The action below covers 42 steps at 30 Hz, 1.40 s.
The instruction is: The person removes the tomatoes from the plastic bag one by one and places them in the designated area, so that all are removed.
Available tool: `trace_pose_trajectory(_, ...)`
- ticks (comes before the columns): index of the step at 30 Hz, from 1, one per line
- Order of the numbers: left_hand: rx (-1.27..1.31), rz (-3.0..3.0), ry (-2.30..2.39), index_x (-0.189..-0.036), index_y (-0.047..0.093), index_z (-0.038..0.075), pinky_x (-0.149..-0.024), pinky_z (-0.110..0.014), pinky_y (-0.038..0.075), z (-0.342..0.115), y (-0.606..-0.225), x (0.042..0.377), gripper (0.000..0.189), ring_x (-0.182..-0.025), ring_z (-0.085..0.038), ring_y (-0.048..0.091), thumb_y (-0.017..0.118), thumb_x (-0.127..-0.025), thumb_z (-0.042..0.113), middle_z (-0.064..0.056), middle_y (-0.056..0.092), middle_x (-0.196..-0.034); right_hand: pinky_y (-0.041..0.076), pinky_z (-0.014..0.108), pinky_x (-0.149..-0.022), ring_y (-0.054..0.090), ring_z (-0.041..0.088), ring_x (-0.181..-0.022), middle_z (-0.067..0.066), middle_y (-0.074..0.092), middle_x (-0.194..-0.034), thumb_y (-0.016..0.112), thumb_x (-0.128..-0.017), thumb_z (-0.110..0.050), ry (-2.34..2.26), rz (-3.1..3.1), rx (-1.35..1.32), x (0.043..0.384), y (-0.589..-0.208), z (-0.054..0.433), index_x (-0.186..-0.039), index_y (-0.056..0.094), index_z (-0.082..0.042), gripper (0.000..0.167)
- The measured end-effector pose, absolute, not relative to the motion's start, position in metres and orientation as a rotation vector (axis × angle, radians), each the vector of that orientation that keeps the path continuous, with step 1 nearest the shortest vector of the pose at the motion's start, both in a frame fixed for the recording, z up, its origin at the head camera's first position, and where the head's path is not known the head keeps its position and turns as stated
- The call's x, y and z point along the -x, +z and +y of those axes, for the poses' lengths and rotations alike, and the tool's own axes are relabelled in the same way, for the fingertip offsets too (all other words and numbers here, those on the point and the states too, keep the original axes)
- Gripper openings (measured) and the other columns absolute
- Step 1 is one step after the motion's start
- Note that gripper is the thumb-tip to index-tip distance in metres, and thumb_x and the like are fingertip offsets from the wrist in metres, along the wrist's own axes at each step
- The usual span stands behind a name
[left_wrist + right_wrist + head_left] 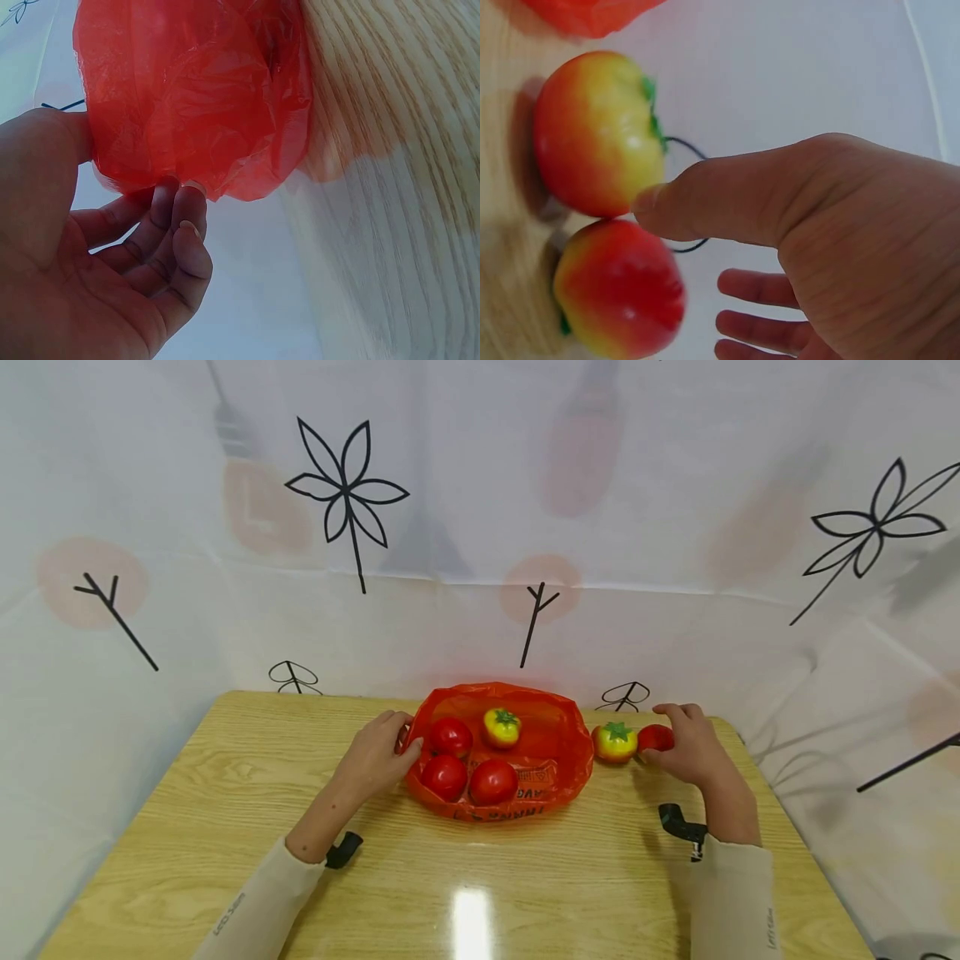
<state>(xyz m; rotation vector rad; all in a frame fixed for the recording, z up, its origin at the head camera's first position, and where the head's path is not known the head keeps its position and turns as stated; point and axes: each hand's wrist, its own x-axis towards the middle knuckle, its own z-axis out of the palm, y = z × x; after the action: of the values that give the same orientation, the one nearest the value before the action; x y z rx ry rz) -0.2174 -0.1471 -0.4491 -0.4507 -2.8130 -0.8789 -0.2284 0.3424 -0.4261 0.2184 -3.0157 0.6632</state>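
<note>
My left hand holds the left rim of a red plastic bag, its thumb at the edge and its fingers bent against the outside. The bag stands with its mouth spread wide. Inside lie three red tomatoes and a yellow one with a green calyx. My right hand is over two more tomatoes beside the bag. One, yellow-red, shows its green top; the redder one lies against it, under my hand. In the right wrist view the thumb reaches across where they meet, the other fingers spread apart.
The light wooden table carries everything, with the bag near its back edge. Behind and at the sides hangs a white cloth printed with plants. Black wrist straps show by both sleeves.
</note>
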Motion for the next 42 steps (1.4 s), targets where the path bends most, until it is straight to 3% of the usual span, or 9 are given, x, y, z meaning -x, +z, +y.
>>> trace_pose_trajectory(14,0.456,-2.803,-0.881,-0.122,0.068,0.002,-0.070,-0.032,0.053,-0.148,-0.449,0.217,0.032,-0.082,-0.021,0.057,0.070,-0.098,0.023,-0.006,0.063,-0.100,0.038,0.075,-0.106,0.041,0.058,-0.128,0.038,0.041,-0.142,0.079,-0.091,-0.011,0.626,-2.857,-0.373,0.214,-0.399,0.321,-0.143,0.049,0.011,0.064)
trace_pose_trajectory(25,0.463,-2.802,-0.878,-0.123,0.067,0.002,-0.071,-0.032,0.053,-0.148,-0.449,0.217,0.032,-0.083,-0.021,0.056,0.070,-0.098,0.023,-0.007,0.063,-0.100,0.043,0.072,-0.106,0.045,0.052,-0.131,0.031,0.046,-0.142,0.079,-0.092,-0.010,0.667,-2.828,-0.443,0.204,-0.383,0.298,-0.143,0.052,0.006,0.060)
trace_pose_trajectory(33,0.470,-2.795,-0.877,-0.122,0.068,0.002,-0.070,-0.032,0.053,-0.148,-0.449,0.217,0.032,-0.083,-0.020,0.056,0.071,-0.098,0.023,-0.007,0.063,-0.100,0.053,0.066,-0.097,0.056,0.046,-0.116,0.027,0.049,-0.139,0.079,-0.091,-0.009,0.664,-2.791,-0.557,0.203,-0.384,0.282,-0.141,0.055,0.001,0.056)
trace_pose_trajectory(42,0.468,-2.803,-0.874,-0.122,0.068,0.002,-0.072,-0.033,0.054,-0.149,-0.449,0.217,0.032,-0.084,-0.021,0.057,0.071,-0.098,0.023,-0.007,0.064,-0.102,0.054,0.063,-0.096,0.057,0.041,-0.117,0.021,0.055,-0.135,0.080,-0.092,-0.009,0.642,-2.678,-0.694,0.203,-0.387,0.267,-0.137,0.058,0.002,0.052)
